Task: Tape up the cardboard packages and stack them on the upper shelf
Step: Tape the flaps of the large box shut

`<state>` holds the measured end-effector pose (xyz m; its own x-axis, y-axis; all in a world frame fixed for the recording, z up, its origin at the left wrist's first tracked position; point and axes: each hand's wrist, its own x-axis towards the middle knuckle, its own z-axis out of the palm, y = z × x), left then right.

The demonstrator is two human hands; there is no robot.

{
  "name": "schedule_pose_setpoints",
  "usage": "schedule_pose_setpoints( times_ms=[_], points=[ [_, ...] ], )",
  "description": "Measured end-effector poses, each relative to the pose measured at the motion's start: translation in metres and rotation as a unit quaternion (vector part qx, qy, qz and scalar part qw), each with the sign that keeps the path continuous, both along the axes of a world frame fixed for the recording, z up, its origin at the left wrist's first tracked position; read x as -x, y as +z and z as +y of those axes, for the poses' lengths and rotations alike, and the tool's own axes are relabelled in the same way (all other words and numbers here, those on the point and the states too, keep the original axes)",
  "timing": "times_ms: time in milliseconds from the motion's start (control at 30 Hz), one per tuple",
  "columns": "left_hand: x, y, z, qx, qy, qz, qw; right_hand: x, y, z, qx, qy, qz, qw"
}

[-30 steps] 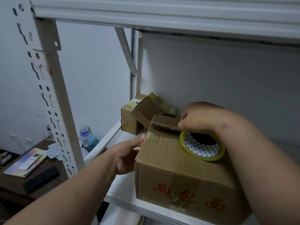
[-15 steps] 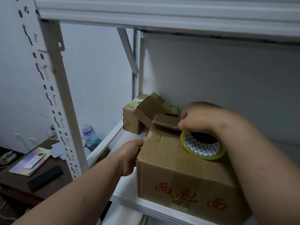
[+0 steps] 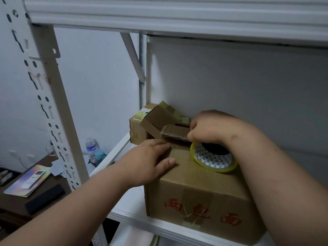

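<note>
A brown cardboard box [image 3: 197, 197] with red characters on its front stands on the white shelf [image 3: 134, 213]. Its far flap [image 3: 174, 133] is raised. A roll of clear tape [image 3: 213, 158] with a yellow rim lies on the box top. My right hand [image 3: 211, 129] is curled over the roll's far side, fingers pinching at the flap edge; what it pinches is hidden. My left hand [image 3: 150, 161] lies flat on the box's top left corner, fingers straight. A smaller box [image 3: 140, 128] with open flaps sits behind, in the shelf's back left corner.
A white perforated upright [image 3: 53, 110] rises at left, and the upper shelf's beam [image 3: 177, 15] runs across the top. Lower left is a dark table [image 3: 16, 203] with a remote on a booklet, a black object and two bottles [image 3: 91, 150].
My left hand has moved from the box's left side up onto its top left corner. My right hand and the tape roll have stayed in place.
</note>
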<state>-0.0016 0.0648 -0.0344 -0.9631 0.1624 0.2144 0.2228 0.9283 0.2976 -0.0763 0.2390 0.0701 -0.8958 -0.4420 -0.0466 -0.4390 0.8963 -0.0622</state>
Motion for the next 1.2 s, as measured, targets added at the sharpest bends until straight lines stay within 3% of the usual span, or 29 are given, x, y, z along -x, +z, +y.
schedule_pose_setpoints(
  times_ms=[167,300,467,600,733,933,1200],
  points=[
    [-0.003,0.002,-0.001,0.069,-0.003,-0.109,0.992,0.004,0.0,0.009,0.006,-0.003,0.019,1.0],
    [-0.002,0.011,0.001,0.136,-0.005,-0.15,0.979,0.008,0.001,0.034,0.126,-0.024,-0.027,0.991],
    [-0.001,0.022,0.02,0.18,0.039,-0.146,0.972,0.002,-0.024,0.076,0.355,0.006,-0.123,0.927],
    [-0.002,0.007,0.032,0.176,0.058,-0.145,0.972,0.001,-0.055,0.097,0.445,0.042,-0.168,0.879],
    [-0.004,-0.004,0.032,0.145,0.068,-0.132,0.978,-0.002,-0.072,0.103,0.461,0.035,-0.15,0.874],
    [-0.003,-0.005,0.028,0.117,0.057,-0.137,0.982,-0.005,-0.059,0.103,0.384,0.02,-0.076,0.92],
    [0.0,-0.002,0.014,0.08,0.027,-0.16,0.984,-0.002,-0.031,0.159,0.305,-0.02,0.02,0.952]
  ],
)
